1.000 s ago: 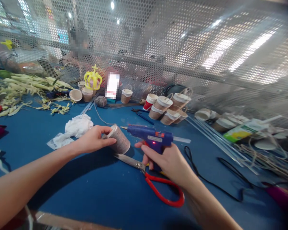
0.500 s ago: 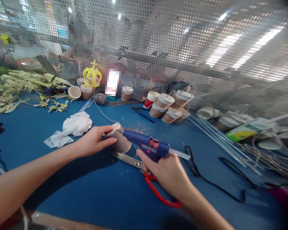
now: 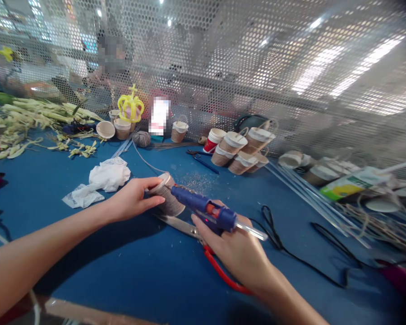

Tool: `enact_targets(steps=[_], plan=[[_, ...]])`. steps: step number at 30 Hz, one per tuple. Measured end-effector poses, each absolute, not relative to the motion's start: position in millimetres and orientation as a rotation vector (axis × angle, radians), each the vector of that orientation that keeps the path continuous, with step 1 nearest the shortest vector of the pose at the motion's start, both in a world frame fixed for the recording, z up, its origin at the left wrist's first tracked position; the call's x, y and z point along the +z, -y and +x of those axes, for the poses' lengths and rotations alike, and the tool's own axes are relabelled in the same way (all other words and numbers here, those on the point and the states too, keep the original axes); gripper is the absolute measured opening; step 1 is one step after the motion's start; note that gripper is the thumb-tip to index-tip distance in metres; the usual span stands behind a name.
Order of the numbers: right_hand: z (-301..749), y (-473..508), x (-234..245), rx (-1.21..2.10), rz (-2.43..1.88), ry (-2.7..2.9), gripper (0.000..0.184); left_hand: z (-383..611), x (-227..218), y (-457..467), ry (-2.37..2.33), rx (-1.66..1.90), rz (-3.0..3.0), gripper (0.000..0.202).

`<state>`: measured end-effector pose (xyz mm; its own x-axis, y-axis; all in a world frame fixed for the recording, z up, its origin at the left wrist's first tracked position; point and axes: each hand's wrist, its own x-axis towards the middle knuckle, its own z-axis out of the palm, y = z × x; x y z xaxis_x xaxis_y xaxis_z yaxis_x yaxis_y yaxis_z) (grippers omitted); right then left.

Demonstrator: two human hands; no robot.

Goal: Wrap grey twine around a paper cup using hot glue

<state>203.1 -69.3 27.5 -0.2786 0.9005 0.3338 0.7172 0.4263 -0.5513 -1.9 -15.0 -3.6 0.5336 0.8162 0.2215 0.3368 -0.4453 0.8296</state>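
Observation:
My left hand (image 3: 140, 198) grips the rim of a paper cup (image 3: 172, 202) wrapped in grey-beige yarn, which lies tilted on its side. A strand runs from the cup back to a grey yarn ball (image 3: 142, 139). My right hand (image 3: 235, 248) is closed around a blue hot glue gun (image 3: 203, 205) with a clear glue stick poking out of its rear. The gun's nozzle is at the cup's upper side; whether it touches cannot be made out. Beneath the gun lie scissors (image 3: 219, 273) with red handles, partly hidden by my right hand.
Wrapped cups (image 3: 232, 143) with handles cluster at the back. Crumpled white plastic (image 3: 110, 175) lies left of the cup. Clear glue sticks (image 3: 307, 198) and a black cord (image 3: 297, 257) are on the right. Dried husks (image 3: 37, 113) fill the far left, before a perforated metal screen (image 3: 196, 54).
The glue gun has tipped and shifted slightly, its rear end a little lower, with my right hand turning along. My left hand and the cup stay nearly in place.

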Motion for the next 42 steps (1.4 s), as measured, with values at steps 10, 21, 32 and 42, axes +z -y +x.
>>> enact_targets(steps=[10, 21, 32, 42], plan=[[203, 69, 27, 0.378, -1.374, 2.088, 0.012, -2, -4, 14, -0.947, 0.809, 2.012, 0.021], [221, 69, 16, -0.135, -1.257, 2.364, 0.029, -1, -2, 15, -1.062, 0.804, 2.013, 0.024], [223, 66, 12, -0.501, -1.083, 2.532, 0.039, -3, 0, 12, -1.063, 0.786, 1.908, 0.032], [216, 70, 22, 0.19, -1.373, 2.367, 0.024, -6, 2, 8, -1.082, 0.731, 1.857, 0.029]])
